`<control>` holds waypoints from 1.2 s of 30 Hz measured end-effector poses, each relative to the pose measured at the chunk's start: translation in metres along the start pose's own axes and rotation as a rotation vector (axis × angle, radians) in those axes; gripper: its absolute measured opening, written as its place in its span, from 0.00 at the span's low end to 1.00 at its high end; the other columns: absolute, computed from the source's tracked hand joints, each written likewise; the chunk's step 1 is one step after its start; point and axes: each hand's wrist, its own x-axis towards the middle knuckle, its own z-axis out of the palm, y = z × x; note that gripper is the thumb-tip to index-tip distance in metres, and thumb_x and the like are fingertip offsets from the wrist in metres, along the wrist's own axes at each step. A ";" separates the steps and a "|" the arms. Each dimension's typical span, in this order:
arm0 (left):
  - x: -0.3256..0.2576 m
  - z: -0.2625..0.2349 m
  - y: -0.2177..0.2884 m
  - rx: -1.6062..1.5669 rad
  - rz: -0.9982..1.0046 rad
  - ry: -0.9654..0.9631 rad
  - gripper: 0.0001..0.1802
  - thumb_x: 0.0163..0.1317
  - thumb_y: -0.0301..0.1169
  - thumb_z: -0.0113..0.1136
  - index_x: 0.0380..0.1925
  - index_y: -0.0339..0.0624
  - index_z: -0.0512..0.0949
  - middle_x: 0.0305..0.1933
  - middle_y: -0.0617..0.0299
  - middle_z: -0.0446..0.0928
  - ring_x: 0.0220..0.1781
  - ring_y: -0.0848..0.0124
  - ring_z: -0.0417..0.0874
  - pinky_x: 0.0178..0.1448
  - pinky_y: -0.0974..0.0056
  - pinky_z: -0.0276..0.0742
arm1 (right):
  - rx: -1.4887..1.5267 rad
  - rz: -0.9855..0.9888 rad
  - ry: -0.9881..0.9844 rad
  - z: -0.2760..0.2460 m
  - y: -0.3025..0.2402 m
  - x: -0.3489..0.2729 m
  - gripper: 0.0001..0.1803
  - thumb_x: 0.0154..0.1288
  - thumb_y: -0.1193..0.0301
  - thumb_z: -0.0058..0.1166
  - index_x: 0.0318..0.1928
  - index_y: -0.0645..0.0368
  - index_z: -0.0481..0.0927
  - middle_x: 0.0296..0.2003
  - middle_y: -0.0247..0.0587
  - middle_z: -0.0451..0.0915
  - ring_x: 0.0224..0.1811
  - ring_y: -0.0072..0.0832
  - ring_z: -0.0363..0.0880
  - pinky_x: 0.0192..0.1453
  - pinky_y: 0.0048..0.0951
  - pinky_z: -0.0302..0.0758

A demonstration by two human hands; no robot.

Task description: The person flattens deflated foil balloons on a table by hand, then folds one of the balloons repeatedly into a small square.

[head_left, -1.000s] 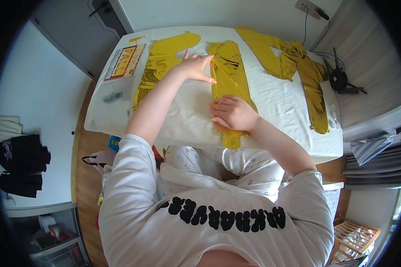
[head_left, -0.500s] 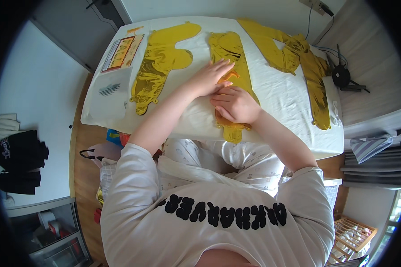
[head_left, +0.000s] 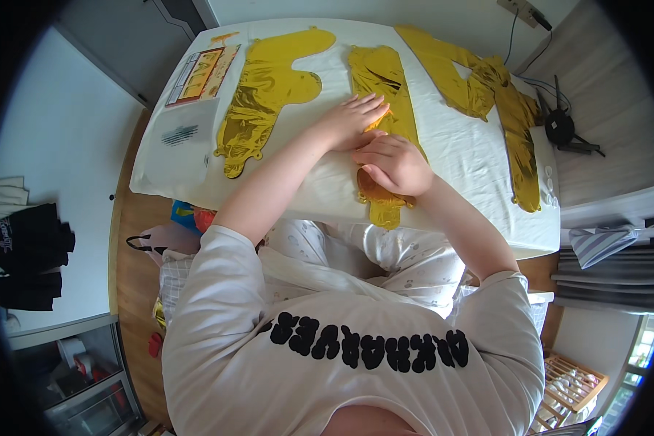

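A flat gold foil balloon (head_left: 385, 69) lies lengthwise at the middle of the table, its tabbed end near the front edge. On it rests my left hand (head_left: 349, 122), palm down with the fingers stretched out. Close against that hand, my right hand (head_left: 396, 166) is curled over the lower part of the same balloon; what its fingers hold, if anything, is hidden. A bit of a thin orange piece (head_left: 376, 126) shows between the two hands, mostly covered by them. Another flat gold foil balloon (head_left: 269, 91), with rounded lobes, lies to the left.
A further gold foil balloon (head_left: 443, 65) spreads over the right side of the white-covered table (head_left: 458, 174). At left are a printed card (head_left: 203, 75), a clear plastic bag (head_left: 174, 145) and an orange scrap (head_left: 225, 36). A black device with antennas (head_left: 559, 125) stands beyond the right edge.
My left hand has shifted slightly and covers more of the orange piece. My right hand stays curled beside it. The whole view has moved a little.
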 end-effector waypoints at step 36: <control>0.003 0.003 -0.002 -0.108 0.016 0.064 0.39 0.78 0.60 0.37 0.79 0.47 0.58 0.84 0.51 0.54 0.85 0.55 0.53 0.85 0.51 0.47 | -0.559 0.845 0.166 0.068 -0.112 0.007 0.08 0.65 0.67 0.58 0.29 0.56 0.80 0.32 0.37 0.79 0.39 0.36 0.80 0.42 0.38 0.80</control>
